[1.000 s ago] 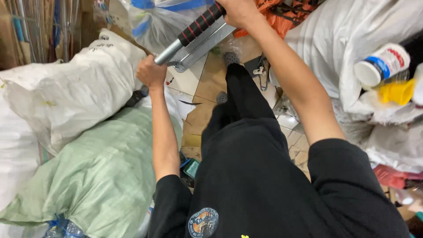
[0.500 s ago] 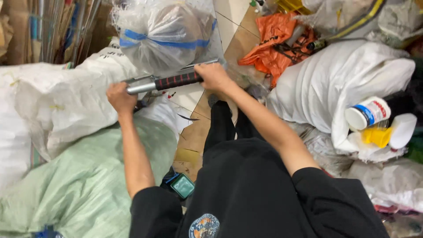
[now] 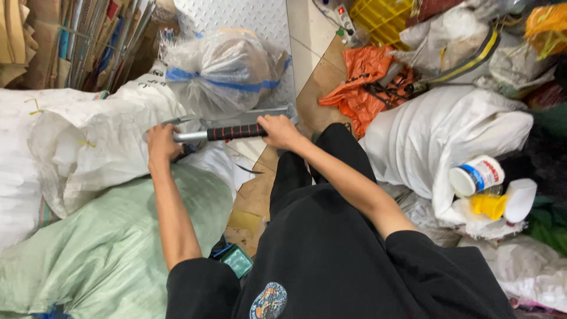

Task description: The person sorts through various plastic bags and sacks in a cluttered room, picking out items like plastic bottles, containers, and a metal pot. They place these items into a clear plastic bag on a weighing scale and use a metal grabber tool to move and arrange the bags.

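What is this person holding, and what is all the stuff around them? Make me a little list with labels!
Left hand: left hand grips the bare metal end of a long tool
Right hand: right hand grips the tool by its black ribbed grip
Tool position: held about level, above the sacks
Below the left hand: white woven sack and pale green sack
Behind the tool: clear plastic bag with blue tape
On the right: orange cloth, white bag, white jar, yellow funnel
Floor: tan tiles
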